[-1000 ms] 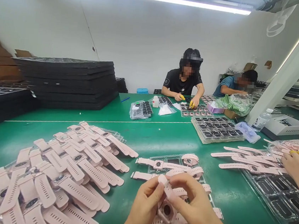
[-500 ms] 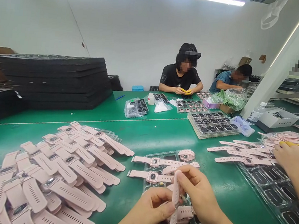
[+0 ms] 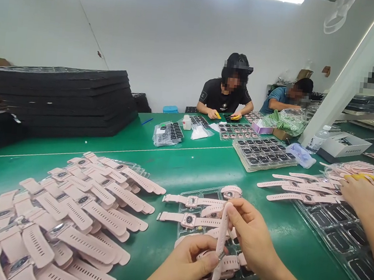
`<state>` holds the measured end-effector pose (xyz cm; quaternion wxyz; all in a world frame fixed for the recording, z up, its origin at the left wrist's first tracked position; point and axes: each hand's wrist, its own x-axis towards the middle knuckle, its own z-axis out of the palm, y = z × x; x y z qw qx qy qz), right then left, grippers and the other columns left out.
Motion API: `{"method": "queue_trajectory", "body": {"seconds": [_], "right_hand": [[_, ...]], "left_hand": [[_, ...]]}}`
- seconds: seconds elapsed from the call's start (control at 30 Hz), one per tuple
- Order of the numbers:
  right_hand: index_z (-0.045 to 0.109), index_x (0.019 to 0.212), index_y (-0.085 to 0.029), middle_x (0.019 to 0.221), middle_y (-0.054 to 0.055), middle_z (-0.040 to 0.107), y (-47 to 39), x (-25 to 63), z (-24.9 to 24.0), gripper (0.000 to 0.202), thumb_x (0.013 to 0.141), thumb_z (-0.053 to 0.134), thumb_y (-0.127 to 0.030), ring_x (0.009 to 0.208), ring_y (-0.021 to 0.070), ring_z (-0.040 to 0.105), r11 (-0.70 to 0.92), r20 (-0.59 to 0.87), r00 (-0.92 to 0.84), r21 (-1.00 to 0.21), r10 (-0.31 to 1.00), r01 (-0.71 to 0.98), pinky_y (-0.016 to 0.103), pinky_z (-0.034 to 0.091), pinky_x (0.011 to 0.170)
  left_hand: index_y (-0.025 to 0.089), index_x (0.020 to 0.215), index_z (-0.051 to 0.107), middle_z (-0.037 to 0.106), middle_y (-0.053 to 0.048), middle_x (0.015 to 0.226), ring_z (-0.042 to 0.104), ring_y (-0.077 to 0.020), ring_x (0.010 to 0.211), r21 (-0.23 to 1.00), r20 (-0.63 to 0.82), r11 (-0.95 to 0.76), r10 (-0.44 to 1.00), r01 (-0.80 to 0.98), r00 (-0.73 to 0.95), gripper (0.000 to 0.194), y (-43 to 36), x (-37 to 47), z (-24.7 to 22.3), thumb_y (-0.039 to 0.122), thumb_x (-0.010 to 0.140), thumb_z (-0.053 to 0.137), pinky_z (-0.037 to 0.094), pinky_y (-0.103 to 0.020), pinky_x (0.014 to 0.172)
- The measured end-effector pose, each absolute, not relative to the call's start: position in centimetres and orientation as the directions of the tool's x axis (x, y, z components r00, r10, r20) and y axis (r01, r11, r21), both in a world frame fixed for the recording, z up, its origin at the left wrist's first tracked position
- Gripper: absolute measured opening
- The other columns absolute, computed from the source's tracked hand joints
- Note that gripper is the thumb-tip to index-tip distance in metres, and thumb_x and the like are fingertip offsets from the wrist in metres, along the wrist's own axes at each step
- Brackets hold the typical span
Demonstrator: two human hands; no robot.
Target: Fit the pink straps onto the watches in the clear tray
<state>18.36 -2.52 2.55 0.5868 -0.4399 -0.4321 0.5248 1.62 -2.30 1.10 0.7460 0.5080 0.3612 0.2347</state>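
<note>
A pink smartwatch is held upright by its strap between both hands. My left hand pinches the strap low down, near its buckle end. Higher up, my right hand has thumb and fingers closed on the bent top of the strap. Below the hands lies a clear plastic tray with dark compartments. Two pink watches lie stretched out across it, backs up. Other watches with looped straps, such as the one at the tray's far edge, sit in it too, some partly hidden by my hands.
A large heap of pink watches covers the left of the green table. A co-worker's hand works over trays at right. Black stacked trays stand far left. Opposite sits a person in black near a watch tray and a bottle.
My right hand has risen slightly along the strap, and the strap's top stands a little higher. My left hand stays almost in place. The person opposite has moved their hands apart.
</note>
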Motion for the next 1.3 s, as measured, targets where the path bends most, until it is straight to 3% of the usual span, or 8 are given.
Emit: {"method": "queue_trajectory", "body": {"seconds": [0.33,0.47,0.6,0.7,0.8,1.07,1.2,1.3], "right_hand": [[0.063,0.085,-0.019,0.069,-0.003,0.055,-2.6,18.3,2.7,0.031,0.091,0.062,-0.049,0.064,0.0119,0.05,0.069,0.057,0.067,-0.979,0.996,-0.194,0.023,0.043,0.06],[0.063,0.103,-0.022,0.091,0.002,0.062,-2.9,18.5,2.8,0.024,0.091,0.06,-0.043,0.076,0.0161,0.056,0.134,0.135,0.039,-0.991,0.99,0.019,0.028,0.048,0.071],[0.066,0.105,-0.023,0.092,0.002,0.067,-3.3,18.2,2.8,0.018,0.089,0.063,-0.032,0.077,0.0179,0.06,0.135,0.093,-0.157,-0.949,0.983,0.284,0.028,0.047,0.069],[0.063,0.08,-0.019,0.071,0.001,0.064,-3.1,17.9,2.6,0.029,0.095,0.051,-0.04,0.066,0.0173,0.059,0.054,0.025,-0.14,-0.976,0.99,0.21,0.028,0.047,0.061],[0.059,0.076,-0.017,0.067,0.002,0.062,-2.6,17.8,2.3,0.039,0.093,0.053,-0.051,0.063,0.0171,0.059,-0.049,-0.049,-0.093,-0.999,0.994,0.005,0.029,0.05,0.059],[0.063,0.074,-0.016,0.067,0.0,0.06,-2.7,17.8,2.5,0.039,0.091,0.059,-0.051,0.063,0.0139,0.055,-0.032,-0.02,-0.144,-0.996,0.989,-0.081,0.026,0.048,0.059],[0.071,0.081,-0.018,0.075,0.003,0.063,-2.8,17.8,2.2,0.027,0.093,0.058,-0.039,0.07,0.0175,0.058,0.097,0.08,-0.186,-0.992,0.979,0.083,0.03,0.05,0.066],[0.073,0.109,-0.028,0.106,0.005,0.07,-3.0,17.8,2.0,0.024,0.087,0.064,-0.024,0.097,0.0232,0.062,0.221,0.176,-0.217,-0.953,0.96,0.205,0.036,0.049,0.087]], "left_hand": [[0.014,0.085,0.07,0.051,0.003,0.057,0.039,-0.0087,0.048,0.958,-0.248,0.278,0.681,0.07,0.689,0.052,-2.1,1.4,0.5,0.065,0.075,0.07,0.031,-0.02,0.046],[0.018,0.096,0.074,0.069,-0.007,0.084,0.062,-0.02,0.076,0.966,0.014,-0.145,0.855,0.214,0.518,0.033,-2.0,1.0,0.3,0.047,0.09,0.06,0.049,-0.027,0.069],[0.023,0.112,0.069,0.072,-0.008,0.097,0.066,-0.0224,0.088,0.75,0.371,-0.521,0.841,0.407,0.393,0.024,-1.7,0.3,-0.5,0.025,0.095,0.052,0.053,-0.03,0.079],[0.025,0.126,0.06,0.072,-0.009,0.104,0.068,-0.0229,0.093,0.626,0.487,-0.635,0.771,0.452,0.41,0.034,-1.6,0.1,-1.0,0.019,0.094,0.052,0.056,-0.03,0.08],[0.027,0.137,0.049,0.07,-0.009,0.112,0.067,-0.0216,0.098,0.558,0.58,-0.695,0.717,0.452,0.386,0.047,-1.7,0.0,-1.1,0.013,0.092,0.056,0.055,-0.028,0.084],[0.023,0.13,0.06,0.072,-0.008,0.094,0.062,-0.0179,0.076,0.394,0.755,-0.831,0.537,0.394,0.377,0.051,-1.7,0.0,-0.4,-0.001,0.086,0.057,0.054,-0.027,0.07],[0.025,0.121,0.068,0.075,-0.007,0.095,0.066,-0.0192,0.078,0.487,0.732,-0.791,0.601,0.371,0.321,0.043,-1.9,0.1,-0.6,0.002,0.086,0.058,0.056,-0.028,0.072],[0.024,0.104,0.075,0.077,-0.007,0.097,0.071,-0.0221,0.086,0.797,0.51,-0.542,0.84,0.267,0.185,0.022,-2.1,0.3,-0.5,0.015,0.087,0.064,0.057,-0.029,0.079]]}}
